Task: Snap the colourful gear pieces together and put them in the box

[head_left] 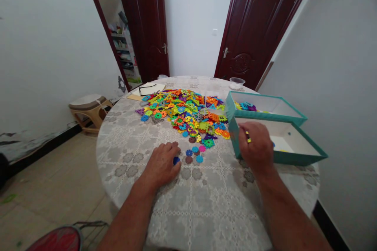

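Observation:
My left hand (163, 164) rests on the patterned tablecloth, fingers curled, with a dark blue gear-shaped plastic disc (176, 160) between thumb and forefinger. Just to its right lie several loose toothed discs: a blue one (189, 152), a brown one (189, 160), a light blue one (199, 159) and a pink one (202, 148). My right hand (255, 143) is closed at the left end of the front teal box (300, 159). Something small, yellow and black, shows at its fingers; I cannot tell whether it is a held piece. A few coloured pieces lie inside this box.
A large heap of colourful gear-shaped pieces (188, 110) covers the table's middle. Behind the front box stands a second teal box (273, 104) with pieces inside. Glasses (147, 89) lie on paper at the back left; a clear bowl (237, 82) stands at the back right.

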A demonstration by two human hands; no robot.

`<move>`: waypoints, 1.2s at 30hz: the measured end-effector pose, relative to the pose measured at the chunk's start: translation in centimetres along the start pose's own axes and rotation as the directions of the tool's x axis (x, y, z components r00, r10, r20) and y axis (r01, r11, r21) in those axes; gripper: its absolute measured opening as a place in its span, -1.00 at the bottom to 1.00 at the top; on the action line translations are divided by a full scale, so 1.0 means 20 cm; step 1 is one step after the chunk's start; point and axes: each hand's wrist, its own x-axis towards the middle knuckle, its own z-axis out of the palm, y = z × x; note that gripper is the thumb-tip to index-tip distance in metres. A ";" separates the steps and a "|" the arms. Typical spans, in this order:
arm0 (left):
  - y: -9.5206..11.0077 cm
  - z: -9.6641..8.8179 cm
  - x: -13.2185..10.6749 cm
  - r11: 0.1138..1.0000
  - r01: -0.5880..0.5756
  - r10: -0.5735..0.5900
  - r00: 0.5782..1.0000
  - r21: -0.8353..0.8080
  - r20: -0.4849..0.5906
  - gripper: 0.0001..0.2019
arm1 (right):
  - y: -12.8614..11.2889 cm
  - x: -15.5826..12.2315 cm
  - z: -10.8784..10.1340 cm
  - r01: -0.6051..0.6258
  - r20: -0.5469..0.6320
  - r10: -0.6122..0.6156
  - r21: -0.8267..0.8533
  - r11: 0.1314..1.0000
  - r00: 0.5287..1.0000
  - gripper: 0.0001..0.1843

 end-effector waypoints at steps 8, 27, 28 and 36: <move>-0.04 0.04 0.00 0.989 -0.008 -0.001 0.998 -0.146 -0.062 -0.62 | -0.31 -0.22 0.25 -0.009 0.639 -0.148 0.236 0.972 0.755 -0.64; 0.07 0.10 0.06 0.943 -0.004 0.014 1.000 -0.333 0.028 -0.71 | -0.22 -0.15 0.27 -0.371 0.797 -0.045 0.329 0.868 0.602 -0.94; 0.07 0.11 0.06 0.948 -0.014 0.022 1.000 -0.319 0.022 -0.71 | -0.23 -0.16 0.26 -0.404 0.807 -0.062 0.359 0.841 0.588 -0.93; 0.08 0.08 0.08 0.969 -0.004 0.012 0.999 -0.246 0.032 -0.80 | -0.28 -0.21 0.27 -0.285 0.812 -0.046 0.256 0.924 0.581 -0.97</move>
